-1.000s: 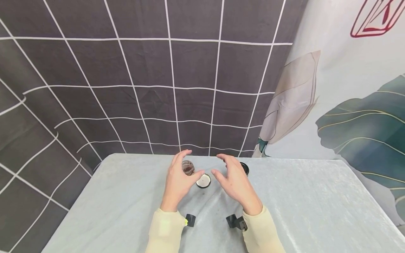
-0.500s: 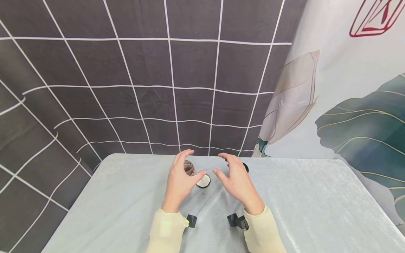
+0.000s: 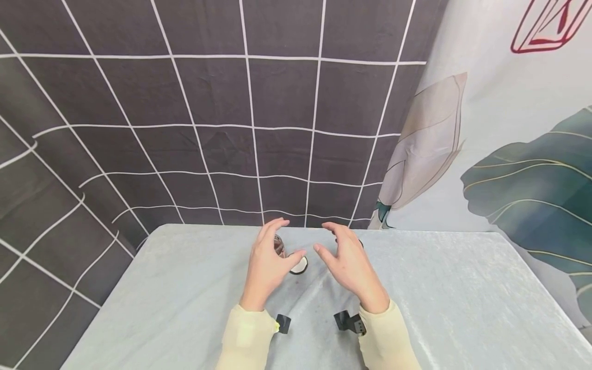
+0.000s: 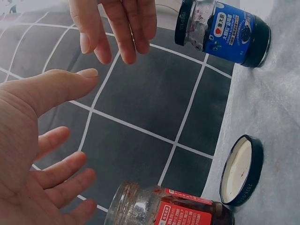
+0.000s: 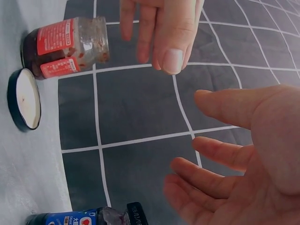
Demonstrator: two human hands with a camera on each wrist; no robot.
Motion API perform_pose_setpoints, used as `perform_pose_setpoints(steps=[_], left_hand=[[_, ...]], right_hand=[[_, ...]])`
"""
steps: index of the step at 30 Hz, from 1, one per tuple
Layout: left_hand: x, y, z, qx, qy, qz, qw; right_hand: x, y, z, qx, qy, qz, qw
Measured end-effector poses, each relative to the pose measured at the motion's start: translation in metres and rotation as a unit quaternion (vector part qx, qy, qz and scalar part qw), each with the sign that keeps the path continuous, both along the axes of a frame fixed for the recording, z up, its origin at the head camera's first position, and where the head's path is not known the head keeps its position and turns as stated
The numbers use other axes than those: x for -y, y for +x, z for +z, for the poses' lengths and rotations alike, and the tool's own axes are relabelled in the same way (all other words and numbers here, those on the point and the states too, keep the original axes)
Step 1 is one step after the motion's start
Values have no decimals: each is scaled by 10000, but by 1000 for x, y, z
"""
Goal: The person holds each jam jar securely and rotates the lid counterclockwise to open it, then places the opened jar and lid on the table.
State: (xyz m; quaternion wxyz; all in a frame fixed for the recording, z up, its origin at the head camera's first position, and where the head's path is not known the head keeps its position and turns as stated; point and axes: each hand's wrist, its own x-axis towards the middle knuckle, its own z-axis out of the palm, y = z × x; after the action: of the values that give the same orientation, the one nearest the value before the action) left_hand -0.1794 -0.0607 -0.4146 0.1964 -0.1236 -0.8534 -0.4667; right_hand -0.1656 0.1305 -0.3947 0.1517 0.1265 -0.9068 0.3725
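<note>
While both hands hover over the far middle of the table (image 3: 185,298), neither one holds anything. The left hand (image 3: 267,262) has its fingers (image 4: 65,171) loosely spread and a bit curved, cupped right next to the open red-label jar (image 4: 168,208) without touching it, as far as I can tell from the left wrist view. That jar stands on the table with some reddish-brown residue inside. Its black lid (image 3: 298,265) lies just right of it, white lining up, near the left thumb. The right hand (image 3: 348,262) is the same deal, fingers (image 5: 211,180) spread and relaxed, palm facing the left one. Just beyond it sits the blue-label jar (image 4: 225,30) with a black lid on; in the head view it's mostly hidden behind the right hand. Behind the table hangs a dark grid cloth (image 3: 208,103).
</note>
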Motion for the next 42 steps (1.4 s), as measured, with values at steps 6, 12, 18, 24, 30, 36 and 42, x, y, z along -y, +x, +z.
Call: perform_pose_setpoints(steps=[6, 12, 18, 24, 30, 36, 42], left_hand=[[-3, -1, -1, -46, -28, -51, 10000], [-6, 0, -1, -113, -29, -126, 9999], [-8, 0, -1, -97, -136, -135, 9998], [-12, 1, -4, 10, -163, -147, 9998], [-13, 1, -7, 105, -215, -157, 9996], [-14, 1, -9, 145, -244, -151, 9995], [-16, 0, -12, 133, -270, -193, 9994]], right_hand=[[-2, -1, 1, -44, -6, -4, 10000], [-3, 0, 2, -62, 26, -18, 10000], [-4, 1, 3, -21, 43, -28, 10000], [-7, 1, 3, 1, -1, -5, 10000], [-9, 1, 4, 33, -12, -67, 10000], [-12, 3, 3, 101, 3, -128, 9999], [-16, 4, 4, 154, 3, -153, 9998]])
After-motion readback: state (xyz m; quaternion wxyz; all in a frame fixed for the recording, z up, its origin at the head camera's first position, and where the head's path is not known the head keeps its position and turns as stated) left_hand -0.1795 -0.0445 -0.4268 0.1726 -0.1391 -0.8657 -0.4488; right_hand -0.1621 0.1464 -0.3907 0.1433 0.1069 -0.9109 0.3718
